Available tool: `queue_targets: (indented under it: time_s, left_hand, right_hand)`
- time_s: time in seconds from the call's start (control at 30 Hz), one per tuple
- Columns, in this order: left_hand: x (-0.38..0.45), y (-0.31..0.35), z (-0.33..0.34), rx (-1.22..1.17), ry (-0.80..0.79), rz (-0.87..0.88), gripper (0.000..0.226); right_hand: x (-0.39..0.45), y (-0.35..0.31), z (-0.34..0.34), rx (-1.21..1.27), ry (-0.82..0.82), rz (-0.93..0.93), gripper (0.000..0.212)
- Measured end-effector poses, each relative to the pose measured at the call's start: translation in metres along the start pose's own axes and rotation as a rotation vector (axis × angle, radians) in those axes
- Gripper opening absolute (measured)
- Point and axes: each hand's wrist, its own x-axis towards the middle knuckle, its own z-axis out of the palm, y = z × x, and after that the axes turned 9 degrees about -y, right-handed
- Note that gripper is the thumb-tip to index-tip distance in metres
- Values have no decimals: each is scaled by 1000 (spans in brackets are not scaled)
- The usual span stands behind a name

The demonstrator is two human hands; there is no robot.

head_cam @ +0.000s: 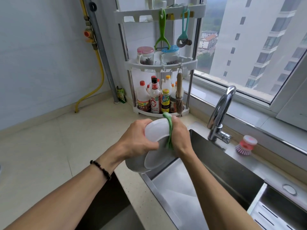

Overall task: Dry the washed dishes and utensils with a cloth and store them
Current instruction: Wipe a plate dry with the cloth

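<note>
A: Your left hand [137, 138] grips a white bowl [156, 130] by its rim, tilted, above the sink's [232, 171] left edge.

B: Right hand [180, 135]?

A: It grips a green cloth [169, 130], pressing it against the bowl's edge. Beneath sit a white plate [156, 159] and a grey bowl [134, 165] on the worktop [49, 146].

B: Behind?

A: Corner rack [159, 63] of bottles; tap [221, 113] to the right.
</note>
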Motion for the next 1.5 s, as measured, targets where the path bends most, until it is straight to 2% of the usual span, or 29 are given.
queue_targets:
  time_s: [0.03,0.13,0.17,0.23,0.33,0.4,0.5,0.57,0.63,0.7,0.77,0.87,0.93,1.0,1.07,1.13,1.2,1.23,1.3,1.33,1.43,1.5]
  left_hand:
    - [0,-1,1,4,22,-6,43]
    - [2,-3,7,-54,60,-29,41]
    - [1,-4,9,-72,59,-23,42]
    - [-1,-6,6,-96,55,8,43]
    - [-7,-5,0,-189,41,13,47]
    - [-10,-4,-3,-228,21,20,52]
    - [-8,-1,-16,-213,-117,-16,60]
    - [-1,5,-21,-108,-232,-56,56]
    - [6,10,-20,-11,-275,-81,48]
    - [11,10,-14,-28,-234,-99,41]
    - [12,6,-11,-81,-134,-82,42]
    - [12,5,-9,-216,-33,-30,45]
    - [8,6,-9,-242,14,-44,50]
    - [2,5,-10,-266,80,-52,53]
    - [1,3,-12,-278,115,-59,54]
    - [-1,6,-12,-265,101,-61,53]
    - [-2,8,-12,-255,106,-44,50]
    - [-3,8,-11,-266,123,-34,50]
    - [-3,7,-6,-313,161,-45,49]
    - [-1,7,-4,-337,186,-65,48]
    - [7,4,-2,-422,265,-121,42]
    - [8,3,-3,-474,279,-139,41]
  right_hand:
    - [-2,1,2,-8,-3,-2,58]
    - [-19,-5,19,-330,12,-170,51]
    - [-19,-2,20,-336,8,-204,49]
    - [-12,2,10,-169,-22,-132,51]
    - [-1,-1,-9,231,-19,212,52]
    - [-1,-6,-17,265,34,264,48]
    - [0,-11,-25,123,11,158,45]
    - [2,-21,-25,-102,-85,24,51]
    - [6,-28,-17,-339,-127,-96,55]
    - [6,-31,-7,-470,-77,-169,49]
    - [1,-34,5,-472,-19,-206,45]
    - [-4,-24,8,-422,-1,-258,57]
    - [-1,-15,-3,-197,-33,-143,60]
    - [1,-8,-9,5,-26,6,54]
    - [-4,-10,-5,-14,-44,-5,50]
    - [-15,-13,1,-103,-90,-74,55]
    - [-19,-7,0,-10,-100,-79,50]
    - [-18,-4,-2,114,-89,-11,51]
    - [-14,1,-7,229,-57,130,75]
    - [-14,0,-6,161,-70,103,80]
    - [-24,-16,7,-201,-165,-153,59]
    - [-27,-16,8,-253,-235,-210,56]
